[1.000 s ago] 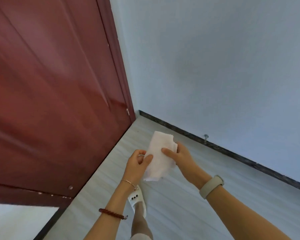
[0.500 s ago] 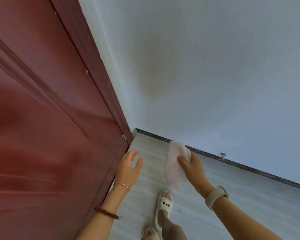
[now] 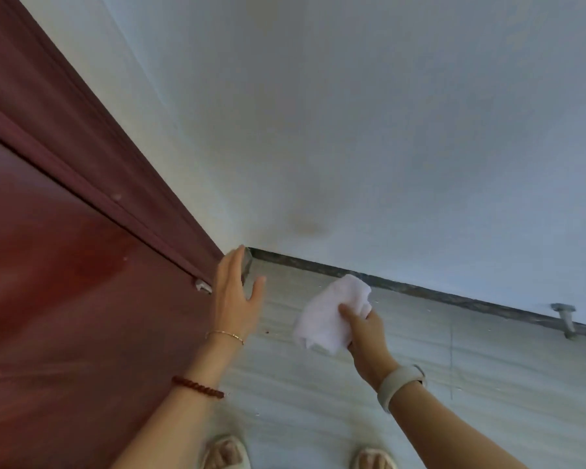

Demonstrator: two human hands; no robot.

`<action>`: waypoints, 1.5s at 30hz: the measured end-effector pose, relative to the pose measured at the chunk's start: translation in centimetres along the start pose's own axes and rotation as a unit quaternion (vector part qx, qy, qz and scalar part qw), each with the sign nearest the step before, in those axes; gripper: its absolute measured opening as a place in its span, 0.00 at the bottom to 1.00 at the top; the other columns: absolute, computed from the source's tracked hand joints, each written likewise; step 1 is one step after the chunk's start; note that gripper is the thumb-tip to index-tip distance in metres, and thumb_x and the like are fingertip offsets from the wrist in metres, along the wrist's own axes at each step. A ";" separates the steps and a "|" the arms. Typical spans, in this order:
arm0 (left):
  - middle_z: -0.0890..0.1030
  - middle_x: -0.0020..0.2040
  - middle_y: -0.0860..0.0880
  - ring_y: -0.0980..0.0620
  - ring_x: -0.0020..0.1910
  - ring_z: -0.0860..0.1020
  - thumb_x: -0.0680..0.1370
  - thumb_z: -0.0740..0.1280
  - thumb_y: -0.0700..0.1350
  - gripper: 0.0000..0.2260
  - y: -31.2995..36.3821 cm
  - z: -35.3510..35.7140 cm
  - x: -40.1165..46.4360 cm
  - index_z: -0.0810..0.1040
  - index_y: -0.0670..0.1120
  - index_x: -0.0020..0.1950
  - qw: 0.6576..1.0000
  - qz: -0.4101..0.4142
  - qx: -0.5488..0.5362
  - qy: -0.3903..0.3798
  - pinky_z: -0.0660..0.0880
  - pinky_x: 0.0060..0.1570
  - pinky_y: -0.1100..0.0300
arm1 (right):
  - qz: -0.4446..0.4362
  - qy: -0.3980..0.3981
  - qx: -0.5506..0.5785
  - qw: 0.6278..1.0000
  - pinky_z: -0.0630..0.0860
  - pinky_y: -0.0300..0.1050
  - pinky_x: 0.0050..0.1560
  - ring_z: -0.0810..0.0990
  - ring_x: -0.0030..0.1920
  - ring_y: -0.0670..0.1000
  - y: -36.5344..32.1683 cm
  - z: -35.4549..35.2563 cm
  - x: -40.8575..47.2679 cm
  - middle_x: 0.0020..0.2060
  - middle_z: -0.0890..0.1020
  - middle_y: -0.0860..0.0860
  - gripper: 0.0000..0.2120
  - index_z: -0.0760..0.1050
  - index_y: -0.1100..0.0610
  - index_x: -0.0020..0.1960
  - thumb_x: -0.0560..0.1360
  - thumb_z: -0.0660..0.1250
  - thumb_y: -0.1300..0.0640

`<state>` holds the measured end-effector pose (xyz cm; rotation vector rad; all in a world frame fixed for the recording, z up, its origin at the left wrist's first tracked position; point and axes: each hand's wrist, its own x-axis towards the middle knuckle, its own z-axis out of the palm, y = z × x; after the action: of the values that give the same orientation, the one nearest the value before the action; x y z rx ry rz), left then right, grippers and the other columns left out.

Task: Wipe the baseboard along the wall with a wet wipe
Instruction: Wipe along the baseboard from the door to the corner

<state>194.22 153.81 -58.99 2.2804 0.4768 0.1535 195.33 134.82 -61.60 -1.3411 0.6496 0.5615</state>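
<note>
Two hands are out in front, each with its own job. The right hand [image 3: 366,333] pinches the wipe [image 3: 329,313], thumb over the front and fingers curled behind, so the cloth hangs bunched and loose toward the left; that hold probably leaves a free pad of cloth to press against the trim. The wipe's far edge overlaps the baseboard [image 3: 454,297] in this view, but whether it touches cannot be told. The left hand [image 3: 234,296] holds nothing, its fingers straight and spread, raised beside the door [image 3: 82,282] near the corner, likely for balance or to brace as the person leans in.

The baseboard is a dark strip running along the foot of the wall [image 3: 386,130] from the corner out to the right, where the frame cuts it off. Its left end is partly covered by the left fingertips. A doorstop [image 3: 564,316] juts from it on the far right, a snag for any pass along that stretch. Both sandals [image 3: 225,451] are cropped at the near edge. How damp the wipe is cannot be made out, nor any dirt on the strip. A brownish stain [image 3: 308,225] on the wall above the corner is blurred.
</note>
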 end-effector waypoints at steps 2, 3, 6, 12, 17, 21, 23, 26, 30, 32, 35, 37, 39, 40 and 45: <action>0.56 0.74 0.41 0.46 0.74 0.55 0.78 0.65 0.42 0.29 -4.0 2.9 3.5 0.55 0.43 0.75 0.999 0.029 0.017 0.020 0.58 0.72 0.51 | 0.021 0.013 0.043 0.999 0.76 0.56 0.54 0.77 0.54 0.60 3.9 2.2 5.1 0.53 0.78 0.57 0.14 0.69 0.62 0.61 0.76 0.63 0.61; 0.52 0.75 0.40 0.47 0.74 0.52 0.78 0.64 0.43 0.30 -5.7 4.3 5.2 0.53 0.43 0.75 0.998 0.046 0.027 0.034 0.54 0.72 0.56 | 0.022 0.016 0.056 0.998 0.76 0.57 0.56 0.77 0.56 0.60 5.8 3.4 7.4 0.54 0.78 0.58 0.15 0.68 0.62 0.62 0.76 0.63 0.61; 0.46 0.76 0.38 0.45 0.75 0.47 0.77 0.65 0.43 0.34 -9.6 7.9 9.9 0.48 0.41 0.76 0.991 0.110 0.044 0.067 0.45 0.69 0.68 | -0.004 0.026 0.084 0.996 0.76 0.54 0.57 0.78 0.52 0.56 10.2 6.5 13.1 0.50 0.79 0.55 0.11 0.70 0.59 0.59 0.77 0.62 0.61; 0.50 0.72 0.27 0.34 0.72 0.50 0.78 0.63 0.49 0.31 -14.0 12.0 14.6 0.51 0.41 0.74 0.949 0.228 0.143 0.167 0.46 0.74 0.53 | -0.200 0.104 -0.323 0.919 0.66 0.46 0.35 0.77 0.38 0.59 16.0 9.8 20.1 0.40 0.80 0.58 0.06 0.69 0.58 0.48 0.77 0.59 0.55; 0.58 0.68 0.23 0.28 0.69 0.56 0.80 0.61 0.50 0.26 -15.4 12.0 16.4 0.55 0.40 0.71 0.893 0.303 0.201 0.266 0.43 0.73 0.56 | -0.504 0.029 -0.523 0.687 0.64 0.38 0.19 0.76 0.22 0.54 16.7 8.8 24.5 0.42 0.81 0.56 0.18 0.68 0.53 0.54 0.67 0.69 0.62; 0.57 0.66 0.20 0.23 0.67 0.54 0.80 0.62 0.51 0.27 -15.3 12.5 17.4 0.52 0.39 0.69 0.893 0.298 0.206 0.266 0.38 0.72 0.58 | -0.543 0.013 -0.512 0.666 0.75 0.42 0.24 0.79 0.28 0.57 15.6 7.7 27.1 0.48 0.79 0.63 0.21 0.71 0.55 0.56 0.65 0.72 0.64; 0.58 0.65 0.20 0.23 0.67 0.54 0.79 0.62 0.52 0.27 -15.7 12.9 17.8 0.53 0.40 0.69 0.889 0.299 0.213 0.274 0.40 0.72 0.55 | -0.526 0.047 -0.436 0.729 0.78 0.46 0.30 0.80 0.35 0.58 15.6 8.3 27.9 0.50 0.78 0.63 0.13 0.75 0.57 0.55 0.70 0.65 0.61; 0.60 0.65 0.21 0.25 0.67 0.55 0.79 0.62 0.55 0.28 -16.1 13.0 18.2 0.54 0.40 0.68 0.880 0.304 0.222 0.290 0.42 0.73 0.53 | -0.234 0.046 -0.096 0.966 0.77 0.52 0.45 0.79 0.45 0.55 16.0 11.3 27.3 0.47 0.80 0.58 0.07 0.76 0.58 0.51 0.75 0.63 0.61; 0.61 0.64 0.21 0.23 0.66 0.58 0.78 0.62 0.56 0.29 -16.2 13.1 18.4 0.54 0.38 0.68 0.867 0.312 0.238 0.306 0.45 0.73 0.51 | 0.147 -0.027 0.264 0.953 0.78 0.51 0.44 0.78 0.49 0.59 18.0 15.7 27.6 0.55 0.78 0.64 0.15 0.71 0.66 0.61 0.75 0.64 0.63; 0.61 0.64 0.21 0.23 0.65 0.58 0.78 0.61 0.56 0.29 -16.4 13.2 18.4 0.54 0.37 0.68 0.865 0.315 0.241 0.308 0.43 0.73 0.53 | 0.198 -0.049 0.345 0.916 0.79 0.47 0.39 0.79 0.46 0.57 18.2 17.7 28.3 0.62 0.76 0.64 0.18 0.69 0.66 0.64 0.75 0.64 0.62; 0.61 0.64 0.21 0.24 0.66 0.58 0.78 0.59 0.57 0.30 -16.4 13.2 18.4 0.54 0.38 0.68 0.867 0.308 0.243 0.306 0.45 0.73 0.51 | 0.202 -0.031 0.385 0.900 0.77 0.43 0.34 0.79 0.55 0.58 17.0 19.7 29.8 0.64 0.74 0.62 0.19 0.68 0.66 0.66 0.76 0.63 0.61; 0.61 0.64 0.20 0.22 0.65 0.59 0.78 0.59 0.57 0.30 -16.4 13.2 18.3 0.54 0.37 0.68 0.867 0.307 0.249 0.303 0.48 0.72 0.48 | 0.184 -0.009 0.414 0.891 0.78 0.43 0.33 0.78 0.57 0.57 15.5 19.8 30.5 0.62 0.75 0.61 0.20 0.66 0.64 0.67 0.76 0.62 0.63; 0.61 0.64 0.20 0.21 0.65 0.59 0.78 0.60 0.57 0.30 -16.3 13.2 18.3 0.54 0.37 0.68 0.867 0.308 0.250 0.303 0.46 0.73 0.50 | 0.145 0.020 0.468 0.871 0.80 0.41 0.29 0.80 0.44 0.53 14.3 18.4 30.3 0.52 0.78 0.59 0.15 0.69 0.63 0.64 0.77 0.60 0.66; 0.61 0.64 0.20 0.21 0.65 0.59 0.78 0.60 0.57 0.30 -16.3 13.2 18.3 0.54 0.37 0.68 0.867 0.308 0.249 0.303 0.44 0.73 0.52 | 0.122 0.038 0.493 0.861 0.80 0.39 0.29 0.80 0.39 0.50 14.2 17.3 29.7 0.47 0.77 0.57 0.11 0.70 0.62 0.60 0.78 0.58 0.67; 0.59 0.64 0.19 0.21 0.65 0.57 0.79 0.59 0.57 0.29 -16.2 13.2 18.2 0.53 0.37 0.68 0.870 0.310 0.241 0.299 0.42 0.72 0.54 | 0.050 0.175 0.382 0.906 0.75 0.53 0.53 0.78 0.50 0.58 17.8 14.0 26.2 0.53 0.78 0.60 0.13 0.71 0.62 0.60 0.77 0.57 0.67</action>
<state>209.70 161.85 -80.52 2.7889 0.0517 1.2104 202.70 151.37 -91.12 -0.6601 1.1008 0.1008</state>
